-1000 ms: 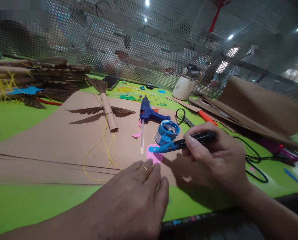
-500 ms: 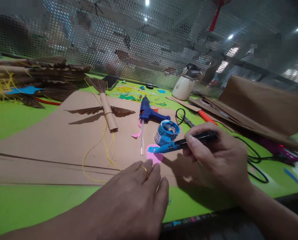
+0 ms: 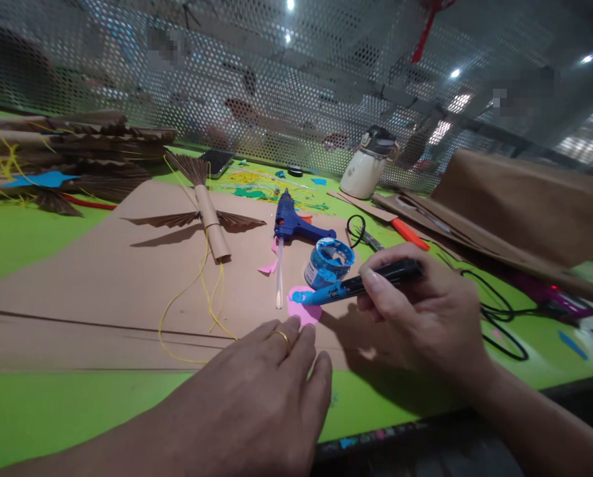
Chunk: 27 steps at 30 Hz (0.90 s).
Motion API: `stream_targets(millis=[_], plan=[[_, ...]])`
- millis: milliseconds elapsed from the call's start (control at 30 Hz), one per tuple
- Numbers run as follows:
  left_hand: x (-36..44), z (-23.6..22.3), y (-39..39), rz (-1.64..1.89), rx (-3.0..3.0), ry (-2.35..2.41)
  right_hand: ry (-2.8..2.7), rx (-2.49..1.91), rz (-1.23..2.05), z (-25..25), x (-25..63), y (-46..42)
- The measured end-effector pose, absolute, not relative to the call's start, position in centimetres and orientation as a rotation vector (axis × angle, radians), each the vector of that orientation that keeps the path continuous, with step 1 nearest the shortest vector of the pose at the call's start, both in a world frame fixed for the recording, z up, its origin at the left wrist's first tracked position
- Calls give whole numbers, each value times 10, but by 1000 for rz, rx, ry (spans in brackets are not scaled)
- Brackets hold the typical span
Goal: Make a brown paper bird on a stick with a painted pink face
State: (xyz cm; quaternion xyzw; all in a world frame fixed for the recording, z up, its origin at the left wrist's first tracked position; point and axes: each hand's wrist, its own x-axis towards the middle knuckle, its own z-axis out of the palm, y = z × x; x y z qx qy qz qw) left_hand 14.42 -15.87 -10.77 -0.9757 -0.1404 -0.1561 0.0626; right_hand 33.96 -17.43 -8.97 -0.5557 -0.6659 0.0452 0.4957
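My right hand grips a black marker whose front half is coated in blue paint. Its tip touches the far part of a small pink paper piece, where a patch of wet blue paint lies. My left hand, a ring on one finger, lies open and flat, its fingertips at the near edge of the pink piece. Just behind the marker stands an open jar of blue paint, smeared around its rim. Brown paper lies under these things.
A blue glue gun with a clear stick lies behind the jar. To the left is a brown paper bird with yellow string. A white bottle, scissors, an orange-handled cutter and a black cable are farther right.
The marker tip has shifted slightly over the painted spot on the pink piece. The whole view has drifted a little; my left hand keeps its place at the paper's edge.
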Motion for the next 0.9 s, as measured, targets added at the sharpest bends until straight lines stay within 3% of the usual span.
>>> stream_targets(millis=[900], plan=[[143, -107, -158, -447, -2931, -371, -1620, -1373, 42, -88, 341, -176]])
